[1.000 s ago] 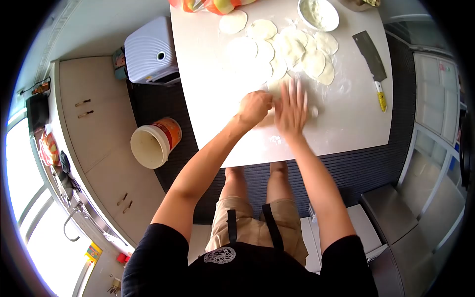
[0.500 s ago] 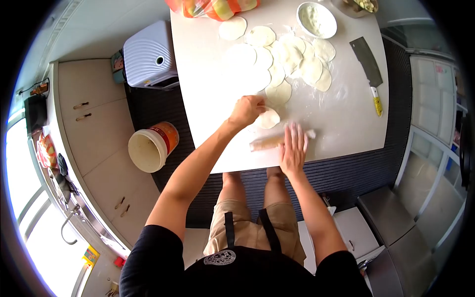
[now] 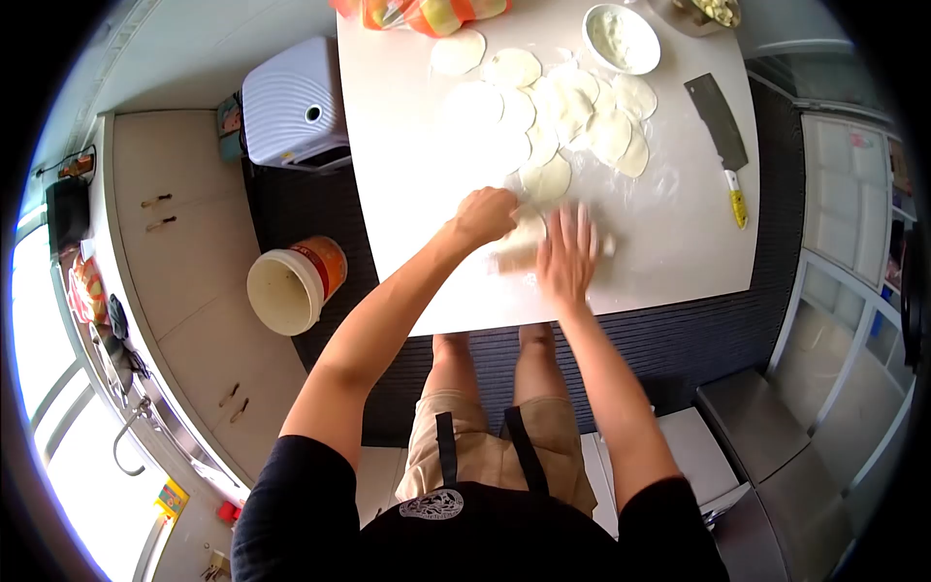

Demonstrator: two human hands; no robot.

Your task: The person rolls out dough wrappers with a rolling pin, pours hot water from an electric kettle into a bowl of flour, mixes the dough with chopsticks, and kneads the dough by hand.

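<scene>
My left hand [image 3: 488, 214] is closed, pinching the edge of a small round dough wrapper [image 3: 527, 229] on the white table. My right hand [image 3: 569, 258] lies flat with its fingers stretched out on top of a rolling pin [image 3: 516, 259]. The pin, slightly blurred, is against the near side of the wrapper; its right end shows past my fingers. Beyond my hands, several thin round dough wrappers [image 3: 546, 177] lie spread out and partly overlapping, some washed out by glare.
A cleaver [image 3: 719, 121] lies at the table's right side. At the back are a white bowl [image 3: 621, 39] with pale contents, a metal bowl [image 3: 684, 16] and an orange plastic bag [image 3: 432, 15]. A bucket [image 3: 284, 293] stands left of the table [image 3: 669, 252].
The rolling pin has moved away from me under my right hand, from just below the wrapper up against it. My left hand stays at the wrapper, almost unmoved.
</scene>
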